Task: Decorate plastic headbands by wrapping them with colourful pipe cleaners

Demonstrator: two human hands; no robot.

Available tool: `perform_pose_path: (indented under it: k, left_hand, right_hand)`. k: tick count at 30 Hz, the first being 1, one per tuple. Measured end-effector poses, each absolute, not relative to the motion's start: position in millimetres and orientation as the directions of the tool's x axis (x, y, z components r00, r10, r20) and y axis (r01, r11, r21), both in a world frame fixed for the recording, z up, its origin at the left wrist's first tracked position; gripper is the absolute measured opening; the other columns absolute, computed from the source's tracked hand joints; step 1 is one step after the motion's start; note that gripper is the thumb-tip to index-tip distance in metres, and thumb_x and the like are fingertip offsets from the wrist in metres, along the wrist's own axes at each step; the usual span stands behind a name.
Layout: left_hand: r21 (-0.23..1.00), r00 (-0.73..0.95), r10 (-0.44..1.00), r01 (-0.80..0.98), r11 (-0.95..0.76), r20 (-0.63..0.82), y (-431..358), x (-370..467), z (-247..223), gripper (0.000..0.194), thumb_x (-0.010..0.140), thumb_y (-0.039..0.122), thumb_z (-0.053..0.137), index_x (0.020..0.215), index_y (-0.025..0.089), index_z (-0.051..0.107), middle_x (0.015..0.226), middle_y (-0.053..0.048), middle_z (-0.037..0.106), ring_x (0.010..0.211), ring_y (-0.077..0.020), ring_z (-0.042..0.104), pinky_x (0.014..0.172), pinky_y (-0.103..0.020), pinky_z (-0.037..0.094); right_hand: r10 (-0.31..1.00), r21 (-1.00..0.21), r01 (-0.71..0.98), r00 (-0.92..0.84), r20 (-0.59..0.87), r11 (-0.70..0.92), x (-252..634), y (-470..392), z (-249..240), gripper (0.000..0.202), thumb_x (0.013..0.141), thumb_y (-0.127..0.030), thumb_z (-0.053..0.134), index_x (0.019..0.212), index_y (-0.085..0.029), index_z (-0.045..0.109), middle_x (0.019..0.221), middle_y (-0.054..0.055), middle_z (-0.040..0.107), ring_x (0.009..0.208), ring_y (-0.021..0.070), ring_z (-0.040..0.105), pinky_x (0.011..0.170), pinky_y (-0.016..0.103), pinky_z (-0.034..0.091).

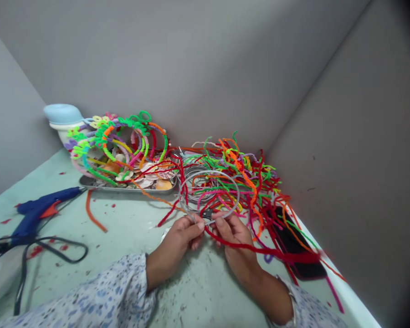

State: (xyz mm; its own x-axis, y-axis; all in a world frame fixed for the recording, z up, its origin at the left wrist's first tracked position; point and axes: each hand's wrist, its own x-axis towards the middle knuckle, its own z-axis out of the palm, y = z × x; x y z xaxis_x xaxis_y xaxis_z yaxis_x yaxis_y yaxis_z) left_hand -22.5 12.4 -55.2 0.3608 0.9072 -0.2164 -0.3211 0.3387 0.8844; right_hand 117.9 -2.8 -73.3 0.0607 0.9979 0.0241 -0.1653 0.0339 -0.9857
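Observation:
A thin grey ring (238, 193) is held up at the centre, its lower edge pinched between the fingers of my left hand (180, 239) and my right hand (237, 241). From my fingertips a red fuzzy strand (246, 246) runs to the right, passing over my right hand. The strand's end at the fingertips is too small to make out. Behind the held ring lies a stack of similar grey rings (191, 175). Small dark scissors or a clip, partly hidden, show just beyond my fingers.
Coloured fuzzy strands (249, 171) pile up behind my right hand, partly over a black phone (305, 269). At the back left, a metal tray (140, 192) holds shells and wrapped rings beside a blue-capped bottle (63, 115). A blue glue gun (37, 212) and its cord lie at the left.

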Motion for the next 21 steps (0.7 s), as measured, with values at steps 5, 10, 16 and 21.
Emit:
perform_pose_path:
  k: [5, 10, 16, 21]
  left_hand:
    - [0.880, 0.409, 0.879, -0.288, 0.379, -0.245, 14, -22, -55, 0.018, 0.073, 0.030, 0.064, 0.070, 0.015, 0.053, 0.054, 0.006, 0.044, 0.042, -0.0054, 0.033, 0.042, -0.021, 0.021]
    - [0.898, 0.404, 0.888, -0.273, 0.346, -0.219, 14, -23, -55, 0.016, 0.074, 0.028, 0.062, 0.070, 0.014, 0.055, 0.056, 0.004, 0.046, 0.041, -0.0053, 0.035, 0.042, -0.021, 0.024]
    - [0.899, 0.397, 0.897, -0.291, 0.326, -0.197, 13, -23, -55, 0.016, 0.080, 0.030, 0.058, 0.075, 0.014, 0.056, 0.061, 0.003, 0.049, 0.046, -0.0068, 0.041, 0.046, -0.020, 0.032]
    - [0.906, 0.387, 0.900, -0.276, 0.320, -0.200, 14, -23, -58, 0.019, 0.082, 0.032, 0.054, 0.074, 0.015, 0.056, 0.058, 0.003, 0.049, 0.045, -0.0076, 0.041, 0.046, -0.021, 0.032]
  right_hand:
    - [0.995, -0.988, -0.151, 0.092, 0.023, 0.037, 118, -3, -70, 0.024, 0.083, -0.043, 0.058, 0.086, -0.019, 0.060, 0.063, -0.003, 0.054, 0.052, 0.0104, 0.047, 0.047, 0.021, 0.037]
    - [0.997, -0.980, -0.198, 0.069, -0.018, -0.004, 117, -3, -69, 0.024, 0.083, -0.044, 0.058, 0.086, -0.020, 0.059, 0.063, -0.003, 0.055, 0.050, 0.0104, 0.047, 0.045, 0.021, 0.037]
    - [0.995, -0.975, -0.222, 0.095, -0.040, -0.018, 116, -3, -64, 0.027, 0.081, -0.046, 0.059, 0.083, -0.019, 0.058, 0.063, -0.003, 0.057, 0.047, 0.0093, 0.048, 0.042, 0.020, 0.037]
    - [0.995, -0.975, -0.220, 0.081, -0.052, -0.033, 116, -3, -63, 0.029, 0.080, -0.047, 0.061, 0.081, -0.019, 0.058, 0.066, -0.002, 0.059, 0.047, 0.0091, 0.049, 0.043, 0.021, 0.039]
